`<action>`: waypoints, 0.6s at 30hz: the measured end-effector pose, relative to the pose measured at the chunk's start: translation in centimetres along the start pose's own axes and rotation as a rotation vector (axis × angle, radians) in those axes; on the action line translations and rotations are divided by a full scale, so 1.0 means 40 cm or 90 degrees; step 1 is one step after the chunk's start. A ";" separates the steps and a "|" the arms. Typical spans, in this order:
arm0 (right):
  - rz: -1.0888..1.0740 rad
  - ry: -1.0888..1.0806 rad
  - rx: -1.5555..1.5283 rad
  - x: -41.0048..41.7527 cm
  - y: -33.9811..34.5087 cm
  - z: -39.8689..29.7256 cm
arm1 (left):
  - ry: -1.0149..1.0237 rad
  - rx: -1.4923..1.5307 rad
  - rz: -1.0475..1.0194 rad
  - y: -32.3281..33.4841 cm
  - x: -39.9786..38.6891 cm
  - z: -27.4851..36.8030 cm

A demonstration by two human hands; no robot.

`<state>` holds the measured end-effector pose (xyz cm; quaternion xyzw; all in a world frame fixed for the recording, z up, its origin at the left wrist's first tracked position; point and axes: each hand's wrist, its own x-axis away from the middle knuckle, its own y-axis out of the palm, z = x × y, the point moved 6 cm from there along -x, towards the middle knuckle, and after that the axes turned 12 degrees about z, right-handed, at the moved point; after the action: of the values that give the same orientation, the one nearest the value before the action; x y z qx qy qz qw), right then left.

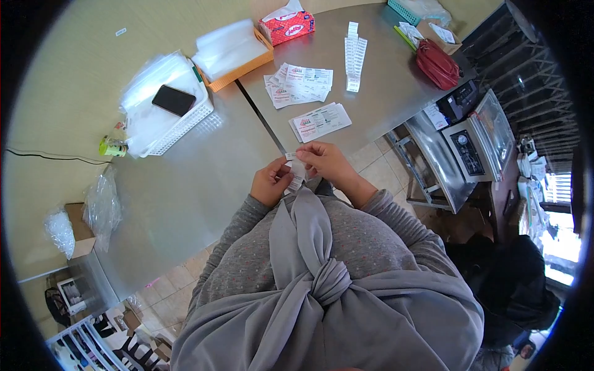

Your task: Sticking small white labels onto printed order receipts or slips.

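A short strip of small white printed stickers (297,172) hangs between my two hands, close to the near edge of the steel table. My left hand (271,182) pinches its lower part between thumb and fingers. At the strip's top, the thumb and forefinger of my right hand (325,162) grip its edge. Just beyond the hands lies a neat stack of printed labels (322,122). Farther back is a looser, fanned pile of similar labels (299,84). Several more sticker strips (355,58) lie side by side to the right of that pile.
A white basket (185,124) of clear bags carries a phone (174,100). Beside it are an orange tray (241,69) of plastic sheets and a red tissue box (290,28). A red pouch (437,65) lies at right. A machine with a gauge (468,148) stands beyond the table.
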<state>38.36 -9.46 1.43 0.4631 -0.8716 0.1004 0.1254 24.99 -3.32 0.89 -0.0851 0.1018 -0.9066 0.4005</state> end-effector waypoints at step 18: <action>0.089 0.161 0.112 -0.220 -0.184 0.183 | -0.095 -0.064 -0.147 0.114 -0.124 -0.133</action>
<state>48.33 -8.77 -7.81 0.3945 -0.8666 0.2423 0.1863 30.27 -2.00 -5.77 -0.1832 0.1067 -0.9317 0.2949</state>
